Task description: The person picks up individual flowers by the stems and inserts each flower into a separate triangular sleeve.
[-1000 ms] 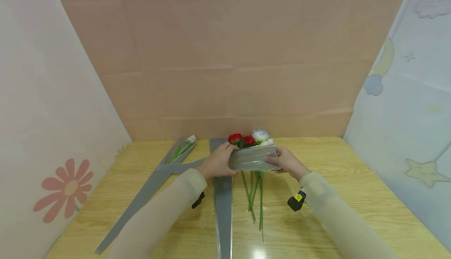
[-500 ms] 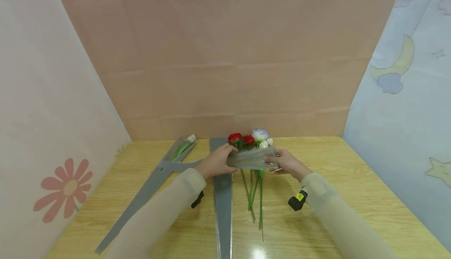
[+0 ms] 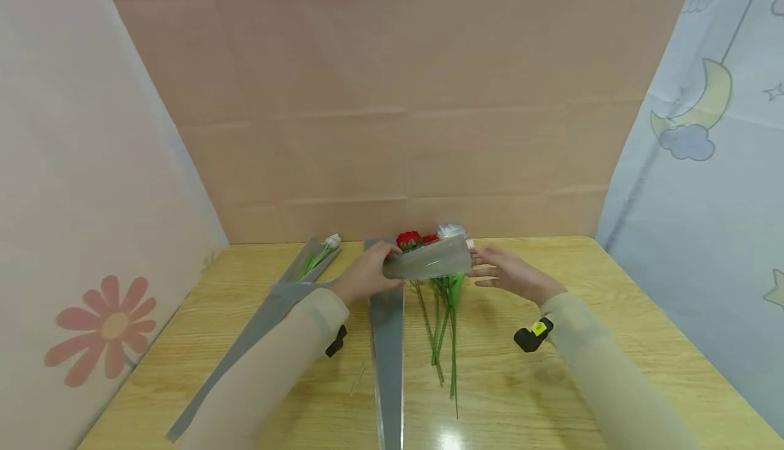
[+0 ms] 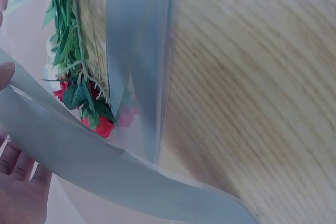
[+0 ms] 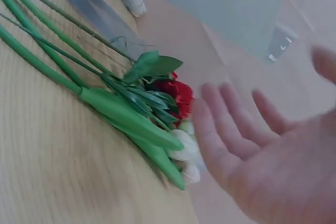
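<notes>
My left hand [image 3: 367, 274] pinches one end of a grey translucent plastic flower sleeve [image 3: 431, 259]. In the left wrist view its thumb lies on one side of the curved film [image 4: 105, 177] and the fingers [image 4: 21, 169] behind. My right hand [image 3: 505, 273] has its fingers spread beside the sleeve's right end; the right wrist view shows its palm with nothing in it. Below the sleeve, red flowers [image 3: 407, 239], a pale rose [image 3: 451, 230] and white tulips [image 5: 185, 148] lie on the table, their green stems [image 3: 454, 348] pointing toward me. The sleeve partly covers the blooms.
A long grey sleeve [image 3: 388, 368] lies upright in view left of the stems. Farther left, another grey sleeve [image 3: 239, 348] slants across the wooden table [image 3: 551, 382], with a white tulip [image 3: 333, 241] in its top. A thin clear strip [image 3: 358, 378] lies nearby.
The right hand has let go of the sleeve's right end, spread its fingers and drawn slightly right. The left hand has moved a little left and up with the sleeve.
</notes>
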A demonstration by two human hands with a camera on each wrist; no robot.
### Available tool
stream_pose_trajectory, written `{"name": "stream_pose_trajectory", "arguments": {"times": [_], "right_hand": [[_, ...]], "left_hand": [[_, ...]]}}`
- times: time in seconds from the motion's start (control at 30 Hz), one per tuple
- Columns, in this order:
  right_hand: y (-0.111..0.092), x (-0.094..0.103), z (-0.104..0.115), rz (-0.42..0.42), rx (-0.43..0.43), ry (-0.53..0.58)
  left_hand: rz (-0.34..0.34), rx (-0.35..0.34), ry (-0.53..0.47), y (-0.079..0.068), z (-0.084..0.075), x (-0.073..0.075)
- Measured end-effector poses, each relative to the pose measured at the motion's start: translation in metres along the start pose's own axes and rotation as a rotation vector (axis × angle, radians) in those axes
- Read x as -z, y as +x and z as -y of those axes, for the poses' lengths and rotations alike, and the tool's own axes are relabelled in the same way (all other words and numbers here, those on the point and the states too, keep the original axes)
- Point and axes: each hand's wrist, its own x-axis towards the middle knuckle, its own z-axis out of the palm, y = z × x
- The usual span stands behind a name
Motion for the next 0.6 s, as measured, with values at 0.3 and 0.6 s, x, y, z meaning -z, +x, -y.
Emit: {"name": "stream_pose_trajectory", "arguments": {"times": [0.3,0.6], "right_hand": [[0.010,-0.043,-0.014,-0.097,-0.226,-0.364],[0.012,-0.069,-0.024,-0.150,-0.245,-0.497]], "left_hand": [[-0.017,0.015,-0.032,-0.003,0.002,0.003],[-0.020,0.015,-0.026,-0.004,0.000,0.001]]}}
